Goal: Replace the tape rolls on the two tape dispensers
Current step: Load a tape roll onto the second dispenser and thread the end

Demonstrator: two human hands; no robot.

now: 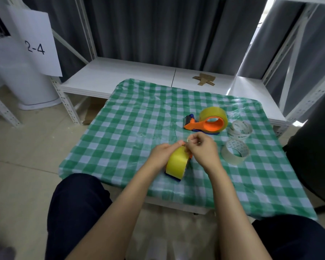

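A yellow tape roll (176,163) sits in a blue and orange dispenser held upright near the middle of the green checked table (120,132). My left hand (162,153) grips the roll and dispenser from the left. My right hand (203,147) pinches what looks like the tape's loose end at the top of the roll. A second dispenser (204,125), orange and blue with a full yellow roll, lies further back on the right.
Two nearly used-up clear rolls lie on the right side of the table, one (239,129) beside the second dispenser, the other (235,153) nearer to me. A white shelf (120,74) with cardboard scraps (204,79) stands behind. A dark chair (313,147) is at the right.
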